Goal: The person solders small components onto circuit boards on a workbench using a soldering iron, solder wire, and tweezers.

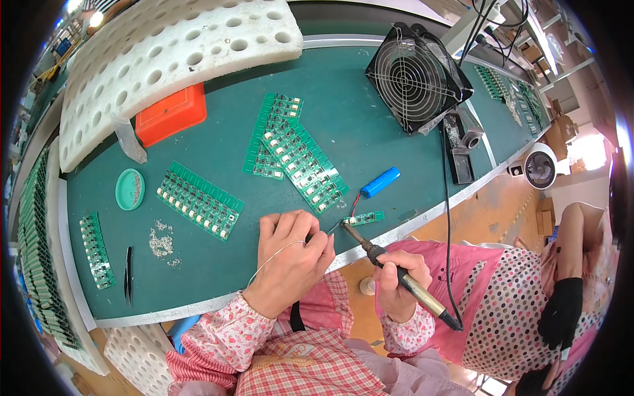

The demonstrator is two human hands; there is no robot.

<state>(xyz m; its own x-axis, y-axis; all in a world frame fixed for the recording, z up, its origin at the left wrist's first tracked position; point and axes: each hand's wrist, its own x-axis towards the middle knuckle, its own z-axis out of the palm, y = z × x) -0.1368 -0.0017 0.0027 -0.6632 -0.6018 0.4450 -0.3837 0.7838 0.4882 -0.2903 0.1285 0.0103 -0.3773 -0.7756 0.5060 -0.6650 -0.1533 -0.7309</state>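
My right hand [401, 282] grips a soldering iron [429, 301] by its handle. Its tip touches the left end of a small green circuit board [370, 217] near the table's front edge. A red wire runs from that board to a blue cylindrical battery [381, 182] behind it. Just left of the tip, my left hand [288, 261] is closed in a pinch on a thin wire, seemingly solder wire [272, 258], which trails back toward my wrist. Two larger green board panels [305, 166] [265, 142] overlap beyond my left hand.
Left on the green table [218, 270] are another panel [200, 200], a narrow board strip [97, 249], tweezers [128, 276], small loose parts [160, 242] and a round green dish [130, 189]. Behind are an orange-red bin [173, 115], perforated foam [178, 56] and a fan [413, 79]. A co-worker's gloved hand [561, 313] is at right.
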